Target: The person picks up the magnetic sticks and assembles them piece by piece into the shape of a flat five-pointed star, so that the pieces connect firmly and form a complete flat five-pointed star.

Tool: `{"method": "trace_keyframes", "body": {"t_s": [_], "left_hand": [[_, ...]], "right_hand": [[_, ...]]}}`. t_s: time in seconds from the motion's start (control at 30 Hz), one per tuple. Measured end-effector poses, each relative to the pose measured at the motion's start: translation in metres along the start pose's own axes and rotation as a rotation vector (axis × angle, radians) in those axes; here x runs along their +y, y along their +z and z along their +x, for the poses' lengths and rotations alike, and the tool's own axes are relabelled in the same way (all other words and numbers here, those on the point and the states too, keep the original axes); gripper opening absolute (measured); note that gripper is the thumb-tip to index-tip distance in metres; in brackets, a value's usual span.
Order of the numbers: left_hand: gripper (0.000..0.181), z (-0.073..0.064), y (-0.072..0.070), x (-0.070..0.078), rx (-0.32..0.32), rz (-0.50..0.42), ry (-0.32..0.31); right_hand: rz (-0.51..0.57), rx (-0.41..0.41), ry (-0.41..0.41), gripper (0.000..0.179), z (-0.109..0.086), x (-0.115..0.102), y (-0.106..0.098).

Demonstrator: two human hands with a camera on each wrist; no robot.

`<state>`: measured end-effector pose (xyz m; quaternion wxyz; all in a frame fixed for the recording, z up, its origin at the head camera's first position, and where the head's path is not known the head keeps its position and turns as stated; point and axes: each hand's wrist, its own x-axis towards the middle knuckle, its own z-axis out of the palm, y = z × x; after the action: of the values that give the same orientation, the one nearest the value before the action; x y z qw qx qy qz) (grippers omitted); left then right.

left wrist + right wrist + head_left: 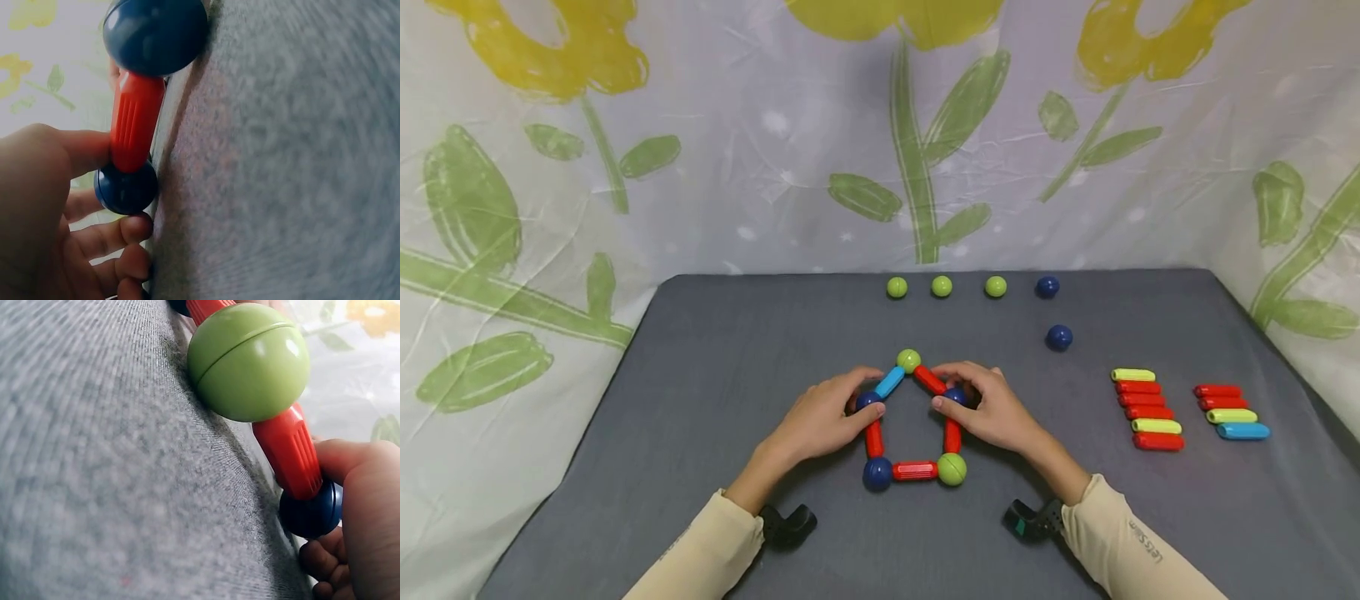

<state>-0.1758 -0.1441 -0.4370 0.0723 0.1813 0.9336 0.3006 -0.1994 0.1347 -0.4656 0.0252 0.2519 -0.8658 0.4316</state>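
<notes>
A house-shaped ring of toy building rods and balls lies on the grey cloth. At its top is a green ball (908,361), joined by a light blue rod (890,382) and a red rod (930,380) to two dark blue balls. My left hand (823,421) grips the left blue ball (127,189) between thumb and fingers. With the right hand (996,412) I hold the right blue ball (310,509) the same way. Red rods run down to a blue ball (877,474) and a green ball (952,469), with a red rod (915,472) between them.
Three green balls, one of them a green ball (941,287), and two dark blue balls, the nearer a blue ball (1059,337), sit toward the back. On the right lie two columns of red, yellow-green and blue rods, including a blue rod (1243,431). A flower-printed curtain (760,167) hangs behind.
</notes>
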Motion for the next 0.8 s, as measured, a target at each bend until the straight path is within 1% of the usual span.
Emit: {"method": "trace_keyframes", "body": {"t_s": [0.1,0.23,0.63,0.8], "left_hand": [[0.042,0.0009,-0.0005,0.0005,0.009,0.002,-0.014],[0.038,0.0013,0.0003,0.0009,-0.002,0.005,-0.032],[0.029,0.0022,0.0027,-0.0018,-0.018,0.009,-0.031],[0.029,0.0017,0.0021,-0.0017,-0.031,0.004,-0.035]], "right_hand": [[-0.013,0.001,-0.005,0.038,0.0014,0.0003,-0.0004],[-0.016,0.0,-0.008,0.038,0.0011,0.0012,0.0002],[-0.007,0.016,-0.028,0.037,-0.0002,0.0025,0.0016],[-0.016,0.014,-0.031,0.038,0.0005,0.0019,0.0016]]}}
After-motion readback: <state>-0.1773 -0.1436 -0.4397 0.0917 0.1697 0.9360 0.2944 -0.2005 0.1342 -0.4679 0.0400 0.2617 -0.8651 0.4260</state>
